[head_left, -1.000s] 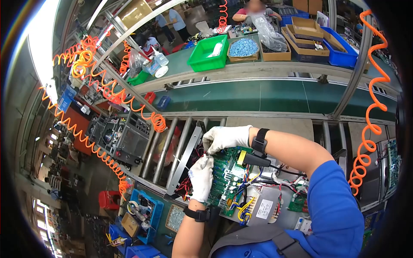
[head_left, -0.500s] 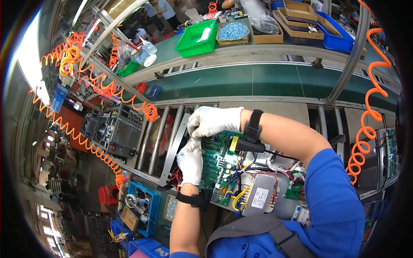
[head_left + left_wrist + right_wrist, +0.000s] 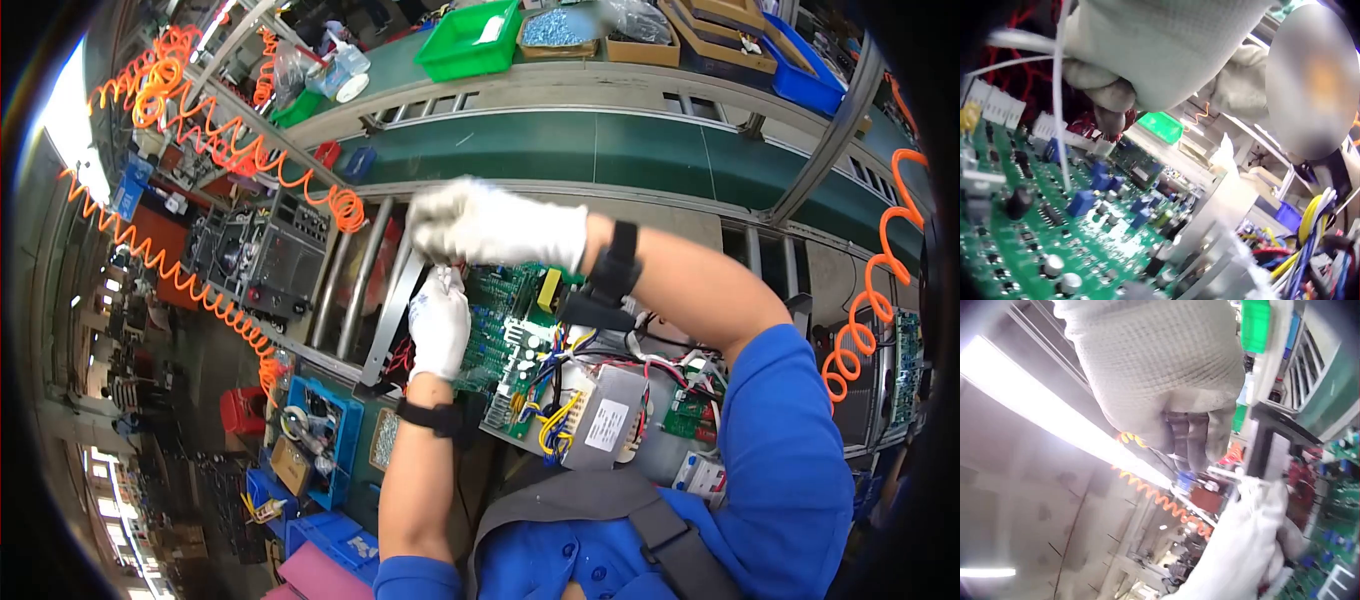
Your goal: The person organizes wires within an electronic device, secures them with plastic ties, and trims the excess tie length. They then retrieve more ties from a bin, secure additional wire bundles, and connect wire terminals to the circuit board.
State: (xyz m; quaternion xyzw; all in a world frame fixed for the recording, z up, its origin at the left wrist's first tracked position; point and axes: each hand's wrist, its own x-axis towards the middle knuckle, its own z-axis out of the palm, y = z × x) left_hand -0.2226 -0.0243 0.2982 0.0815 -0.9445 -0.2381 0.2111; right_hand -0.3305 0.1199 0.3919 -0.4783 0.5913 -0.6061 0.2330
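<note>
In the head view, the gloved left hand (image 3: 440, 325) is over the left edge of a green circuit board (image 3: 490, 300), below the gloved right hand (image 3: 490, 225), which is raised and blurred. Left-hand fingers (image 3: 1110, 100) curl round red wires (image 3: 1088, 122) beside white connectors (image 3: 1004, 106); a thin white strand (image 3: 1059, 112) hangs over the board in front. In the right wrist view, the right hand's curled fingers (image 3: 1194, 440) hold a thin pale strip (image 3: 1175, 457), mostly hidden. The hands are apart there, the left hand (image 3: 1241, 537) lower.
A metal side plate (image 3: 388, 325) stands left of the board, beside steel rollers (image 3: 365, 280). A boxy labelled part (image 3: 607, 420) with yellow wires is to the right. Across the green belt (image 3: 520, 155) are a green bin (image 3: 470, 50) and boxes. Orange coiled hoses hang both sides.
My right hand has moved up and away from the left hand, after both were together at the board's edge. The left hand stays low by the wires. The head view has shifted.
</note>
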